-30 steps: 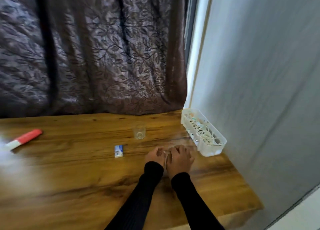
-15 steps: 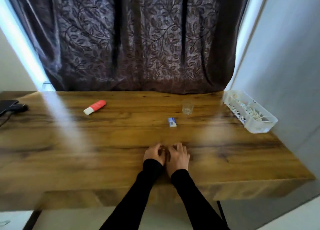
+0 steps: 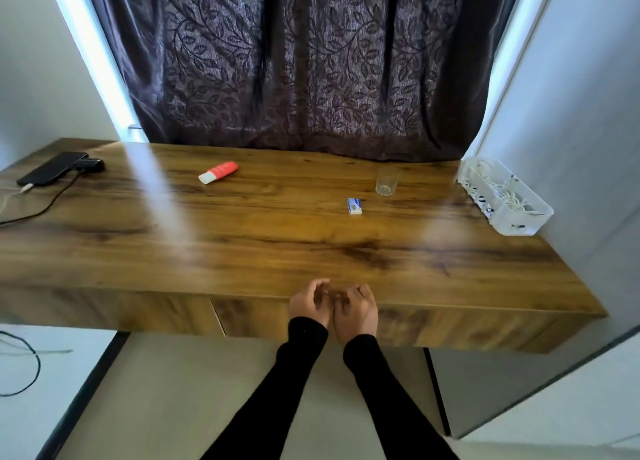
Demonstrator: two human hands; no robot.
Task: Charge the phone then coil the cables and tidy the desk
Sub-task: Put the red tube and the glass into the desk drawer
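Both hands hang together at the desk's (image 3: 277, 238) near edge, side by side and touching: the left hand (image 3: 309, 304) with fingers loosely curled, the right hand (image 3: 356, 309) likewise curled. Whether anything is pinched between them I cannot tell (the fingertips are blurred). Two black sleeves cover the forearms.

On the glossy, dark-grained wooden top, one black phone (image 3: 52, 169) lies flat in the far left corner, a slim rectangle with a pale cable (image 3: 10, 196) plugged into its near end. Touching the phone's far end sits one small black block (image 3: 89, 164), from which a thin black cable (image 3: 52, 201) trails off the left edge.

One white plastic basket (image 3: 519, 227), oblong with slotted walls, stands at the right edge near the far corner and holds coiled white cables (image 3: 507, 196) (their number is hard to make out).

Towards the far edge lie three loose things: one red tube with a white cap (image 3: 219, 172) left of centre, one small clear glass (image 3: 386, 181) upright right of centre, and one little blue-and-white box (image 3: 354, 206) just in front of the glass.

One dark curtain with a leaf pattern (image 3: 304, 61) hangs behind the far edge.
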